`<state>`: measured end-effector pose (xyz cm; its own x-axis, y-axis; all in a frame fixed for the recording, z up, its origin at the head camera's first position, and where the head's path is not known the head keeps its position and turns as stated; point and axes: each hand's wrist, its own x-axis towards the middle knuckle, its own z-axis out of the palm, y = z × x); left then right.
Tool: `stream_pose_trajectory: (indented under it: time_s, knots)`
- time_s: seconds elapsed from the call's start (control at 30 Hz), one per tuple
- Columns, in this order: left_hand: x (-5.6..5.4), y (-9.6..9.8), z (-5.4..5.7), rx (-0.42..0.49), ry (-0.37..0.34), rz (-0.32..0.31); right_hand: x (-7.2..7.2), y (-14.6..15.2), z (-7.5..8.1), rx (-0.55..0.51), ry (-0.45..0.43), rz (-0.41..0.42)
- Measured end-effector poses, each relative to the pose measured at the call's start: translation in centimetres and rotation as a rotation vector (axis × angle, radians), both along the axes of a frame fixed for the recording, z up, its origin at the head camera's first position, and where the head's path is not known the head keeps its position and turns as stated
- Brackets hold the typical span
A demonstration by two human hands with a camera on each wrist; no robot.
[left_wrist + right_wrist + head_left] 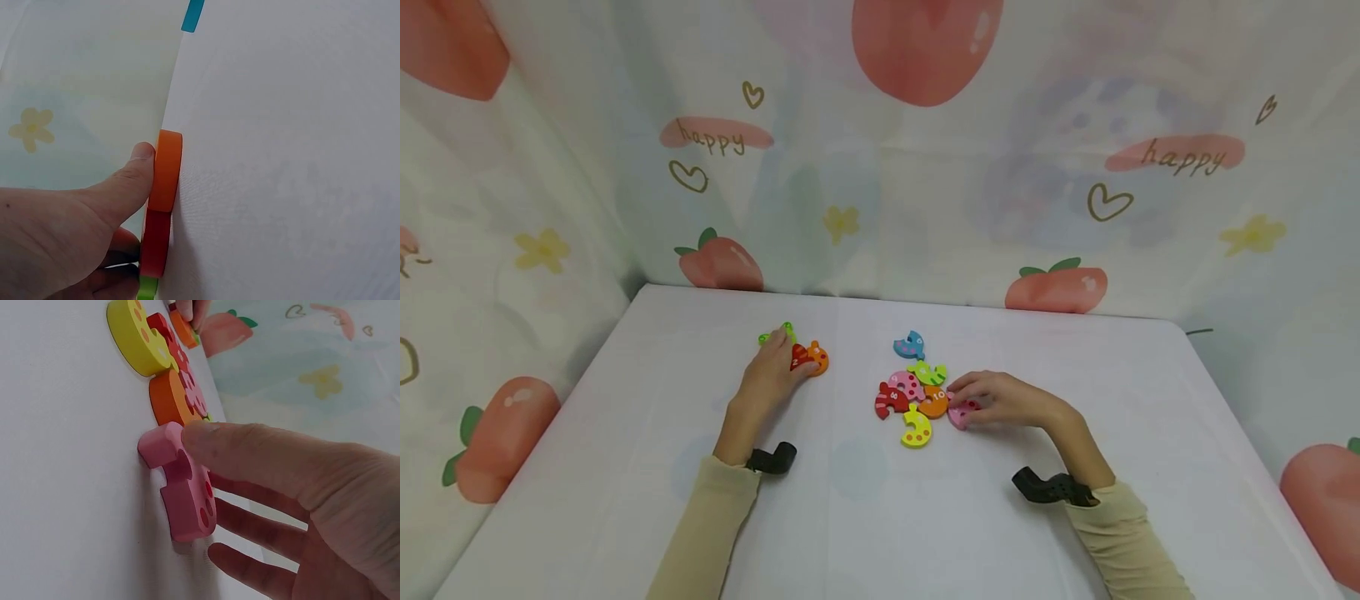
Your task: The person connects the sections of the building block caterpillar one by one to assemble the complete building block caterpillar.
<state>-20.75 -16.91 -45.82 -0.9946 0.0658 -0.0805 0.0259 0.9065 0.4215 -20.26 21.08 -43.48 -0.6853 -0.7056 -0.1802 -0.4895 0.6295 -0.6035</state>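
Touching an orange piece (820,360) beside its thumb, the left hand (766,371) lies relaxed, while the loosely spread right hand (1006,398) thumbs a pink piece (180,503), where uneven pressure could skew the adjoining numbered piece (934,403).

- We see a white table (865,533) with rounded far corners, its far edge running along a pale printed backdrop (917,167).
- On the backdrop we read "happy" twice, over reddish smears (717,133), among outlined hearts (688,177), yellow flowers (840,223) and red fruits (721,265), some with green leaves.
- To our left, a similarly patterned side wall (580,333) slants beside the table; faint creases cross it.
- We find the light soft and rather dim, the shadows on the table blurred.
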Motion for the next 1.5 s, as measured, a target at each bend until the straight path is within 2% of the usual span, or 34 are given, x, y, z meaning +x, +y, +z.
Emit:
stream_pose_trajectory:
  time_s: [0.33, 0.47, 0.67, 0.8, 1.0, 1.1, 1.2, 1.33, 1.5]
  knots:
    - [-0.1, 0.0, 0.0, 0.01, -0.018, 0.004, 0.1, 0.0, 0.0, 0.016, 0.019, -0.007]
    - [-0.1, -0.1, -0.1, 0.017, -0.021, 0.001, 0.0, 0.1, 0.2, 0.019, 0.016, -0.039]
    - [-0.2, -0.3, -0.1, 0.047, -0.036, -0.013, 0.1, 0.2, 0.3, 0.063, 0.074, -0.17]
    - [-0.2, -0.4, -0.1, 0.062, -0.038, -0.024, 0.2, -0.2, 0.1, 0.078, 0.104, -0.229]
    - [0.0, -0.2, 0.1, 0.003, -0.026, -0.059, 0.3, -1.0, -0.2, 0.177, 0.156, -0.381]
    - [0.1, 0.0, 0.2, -0.034, -0.032, -0.074, 0.3, -1.1, -0.2, 0.195, 0.172, -0.412]
    - [0.1, 0.2, 0.4, -0.059, -0.035, -0.082, 0.4, -0.8, -0.2, 0.162, 0.155, -0.385]
    - [0.2, 0.2, 0.6, -0.051, -0.026, -0.089, 0.3, -0.1, -0.1, 0.113, 0.118, -0.287]
    - [0.2, 0.2, 0.5, -0.029, -0.007, -0.075, 0.1, 0.4, -0.2, 0.107, 0.103, -0.19]
